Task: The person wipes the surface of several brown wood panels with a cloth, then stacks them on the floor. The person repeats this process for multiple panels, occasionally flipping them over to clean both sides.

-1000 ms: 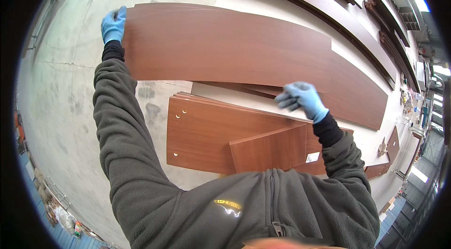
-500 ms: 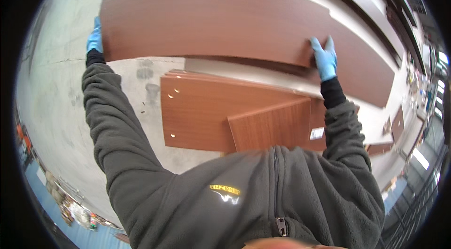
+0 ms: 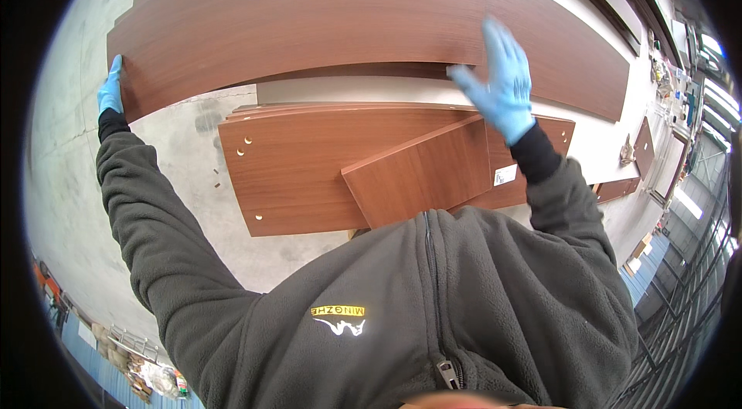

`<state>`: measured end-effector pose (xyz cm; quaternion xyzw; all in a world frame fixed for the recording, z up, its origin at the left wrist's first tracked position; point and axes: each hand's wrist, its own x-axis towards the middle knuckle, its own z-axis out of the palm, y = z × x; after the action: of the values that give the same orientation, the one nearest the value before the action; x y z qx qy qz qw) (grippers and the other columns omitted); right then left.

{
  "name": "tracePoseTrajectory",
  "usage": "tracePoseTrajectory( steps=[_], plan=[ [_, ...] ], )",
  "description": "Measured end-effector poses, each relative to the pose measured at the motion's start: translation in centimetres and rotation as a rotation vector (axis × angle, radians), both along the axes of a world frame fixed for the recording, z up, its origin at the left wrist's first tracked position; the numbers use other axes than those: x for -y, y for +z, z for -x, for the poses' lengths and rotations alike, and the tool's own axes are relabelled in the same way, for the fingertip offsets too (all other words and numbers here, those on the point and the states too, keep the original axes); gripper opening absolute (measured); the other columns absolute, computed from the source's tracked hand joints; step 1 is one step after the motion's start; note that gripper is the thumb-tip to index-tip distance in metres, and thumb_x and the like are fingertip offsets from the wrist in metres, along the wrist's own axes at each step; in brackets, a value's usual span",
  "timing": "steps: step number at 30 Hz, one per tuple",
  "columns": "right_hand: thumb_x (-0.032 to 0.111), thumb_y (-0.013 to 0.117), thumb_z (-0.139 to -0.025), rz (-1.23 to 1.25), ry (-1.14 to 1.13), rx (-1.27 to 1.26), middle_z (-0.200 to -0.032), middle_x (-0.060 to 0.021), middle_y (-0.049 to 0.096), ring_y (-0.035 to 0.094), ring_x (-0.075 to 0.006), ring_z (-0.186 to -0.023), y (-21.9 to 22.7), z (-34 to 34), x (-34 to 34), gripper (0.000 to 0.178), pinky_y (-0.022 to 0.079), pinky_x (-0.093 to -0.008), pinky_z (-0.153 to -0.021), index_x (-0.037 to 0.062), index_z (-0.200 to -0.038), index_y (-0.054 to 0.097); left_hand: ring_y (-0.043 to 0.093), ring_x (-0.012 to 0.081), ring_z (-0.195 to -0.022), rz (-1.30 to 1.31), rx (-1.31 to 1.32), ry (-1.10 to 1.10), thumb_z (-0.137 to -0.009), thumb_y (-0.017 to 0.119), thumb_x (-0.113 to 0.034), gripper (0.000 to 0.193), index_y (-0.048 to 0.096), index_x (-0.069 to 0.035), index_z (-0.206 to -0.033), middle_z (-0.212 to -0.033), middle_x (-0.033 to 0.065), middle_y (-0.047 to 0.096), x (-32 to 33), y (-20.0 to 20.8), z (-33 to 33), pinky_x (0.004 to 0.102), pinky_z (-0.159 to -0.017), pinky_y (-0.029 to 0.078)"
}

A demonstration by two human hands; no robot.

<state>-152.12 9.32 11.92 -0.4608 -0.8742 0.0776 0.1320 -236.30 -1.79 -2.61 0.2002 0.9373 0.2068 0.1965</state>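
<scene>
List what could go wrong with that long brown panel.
The long panel might tip or slip: the left hand is at its left end, while the right hand is open, not gripping it. Its near edge could also knock the small board lying askew on the panel stack.

Room to pass btwn long brown board (image 3: 309,15) (far) & board stack (image 3: 301,146) (near): narrow pale strip (image 3: 348,90), w/ right hand (image 3: 506,88) over its right part. Short board (image 3: 421,173) lies askew atop stack, blocking its mid. Wide floor (image 3: 69,115) access at left; left hand (image 3: 110,92) & left sleeve (image 3: 166,208) obstruct there, nr long board's end.
</scene>
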Motion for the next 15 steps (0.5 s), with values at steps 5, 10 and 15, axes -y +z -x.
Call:
tracePoseTrajectory(
  steps=[5,10,15],
  plan=[
    [0.047,0.084,-0.077,0.372,0.101,0.272,-0.134,-0.0259,0.065,0.060,-0.0425,-0.127,3.3,-3.2,6.3,0.081,0.046,-0.0510,-0.110,-0.0033,-0.134,0.059,0.067,0.0295,-0.111,0.101,-0.036,0.015,-0.076,0.073,-0.083,0.106,0.070,0.008,-0.129,-0.121,0.0197,0.074,-0.3,-0.6,1.1,0.0405,-0.097,0.051],
    [0.035,0.082,-0.081,0.597,0.088,-0.158,-0.123,-0.0188,0.073,0.067,-0.0379,-0.117,0.8,-4.4,5.6,0.053,0.053,-0.0448,-0.102,0.0011,-0.120,0.070,0.066,0.0329,-0.120,0.108,-0.149,-0.032,-0.074,0.071,-0.087,0.112,0.069,0.010,-0.130,-0.128,0.0228,0.072,-0.3,-0.9,1.0,0.0421,-0.102,0.050],
    [0.036,0.079,-0.085,0.752,-0.036,-0.004,-0.114,-0.0171,0.075,0.071,-0.0376,-0.105,1.0,-4.3,3.8,0.050,0.056,-0.0432,-0.094,0.0048,-0.122,0.070,0.064,0.0354,-0.126,0.037,-0.089,-0.028,-0.074,0.067,-0.090,0.116,0.066,0.010,-0.134,-0.134,0.0255,0.069,0.0,-1.1,0.6,0.0429,-0.106,0.048]
  ],
)
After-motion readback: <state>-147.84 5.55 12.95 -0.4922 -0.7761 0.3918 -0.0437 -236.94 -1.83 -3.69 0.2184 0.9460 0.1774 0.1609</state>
